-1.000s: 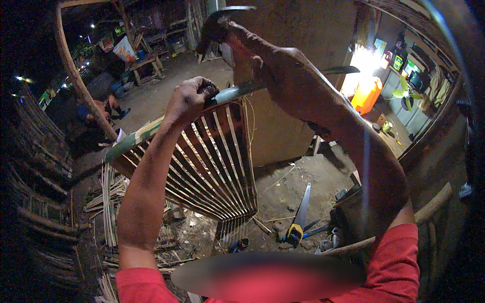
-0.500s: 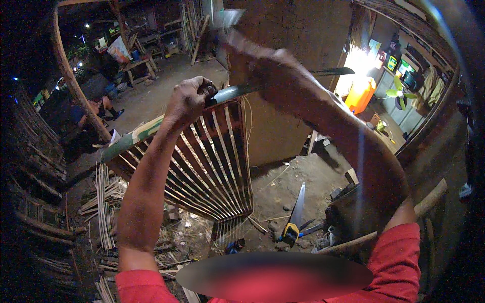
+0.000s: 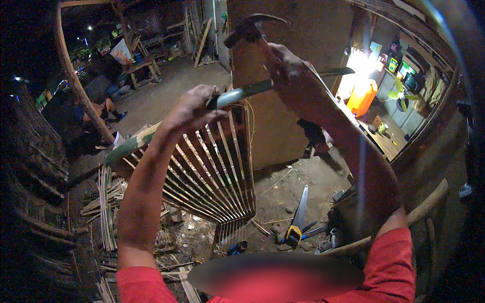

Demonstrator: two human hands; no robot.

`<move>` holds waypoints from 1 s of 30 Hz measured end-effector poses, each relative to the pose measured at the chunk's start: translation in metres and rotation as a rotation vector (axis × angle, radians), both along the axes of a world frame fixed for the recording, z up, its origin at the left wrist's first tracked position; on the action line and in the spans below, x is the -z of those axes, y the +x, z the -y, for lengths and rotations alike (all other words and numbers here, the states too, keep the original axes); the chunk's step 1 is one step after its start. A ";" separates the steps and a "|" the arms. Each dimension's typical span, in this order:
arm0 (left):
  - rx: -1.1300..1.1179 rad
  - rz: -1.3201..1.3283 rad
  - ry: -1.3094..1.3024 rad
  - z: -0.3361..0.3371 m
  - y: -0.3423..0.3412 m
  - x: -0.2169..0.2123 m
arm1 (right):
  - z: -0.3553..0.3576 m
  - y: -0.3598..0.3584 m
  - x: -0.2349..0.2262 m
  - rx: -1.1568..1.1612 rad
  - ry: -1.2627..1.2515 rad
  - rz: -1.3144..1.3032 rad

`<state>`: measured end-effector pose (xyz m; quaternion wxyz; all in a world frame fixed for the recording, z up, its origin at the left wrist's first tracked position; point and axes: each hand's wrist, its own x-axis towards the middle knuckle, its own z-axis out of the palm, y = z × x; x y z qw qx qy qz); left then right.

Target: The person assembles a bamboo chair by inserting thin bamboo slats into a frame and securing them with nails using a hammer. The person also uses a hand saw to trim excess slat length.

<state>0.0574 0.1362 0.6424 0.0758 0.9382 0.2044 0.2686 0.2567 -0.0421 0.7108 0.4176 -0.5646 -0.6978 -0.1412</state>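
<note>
A green bamboo pole [image 3: 247, 92] runs from lower left to upper right, forming the top rail of a slatted bamboo panel [image 3: 202, 171]. My left hand [image 3: 194, 108] is wrapped round this pole, thumb below and fingers above. Raised over the pole, my right hand [image 3: 290, 68] is closed on the handle of a claw hammer [image 3: 251, 31]. The hammer's head is up in the air, apart from the pole. Whether a nail stands near my left fingers is too small to tell.
On the dirt floor lie a handsaw [image 3: 299, 217] and loose bamboo strips [image 3: 105, 202]. A brown panel wall [image 3: 283, 131] stands behind the pole. At the right are an orange jerrycan [image 3: 362, 98] and a small green fan [image 3: 400, 94]. A seated person's leg [image 3: 111, 107] shows at the left.
My left hand has gone from a tight pinch above the pole to a looser wrap round it. The hammer, blurred before, has swung right and now shows clearly.
</note>
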 end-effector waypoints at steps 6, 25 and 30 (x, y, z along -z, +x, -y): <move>-0.173 -0.069 0.299 0.017 0.000 0.018 | 0.022 0.031 0.041 0.060 -0.258 -0.319; -0.065 -0.129 0.096 0.017 -0.010 0.012 | 0.018 0.021 0.070 0.032 -0.470 -0.135; -0.104 -0.246 -0.027 0.002 -0.015 0.008 | 0.017 0.021 0.071 0.061 -0.436 0.026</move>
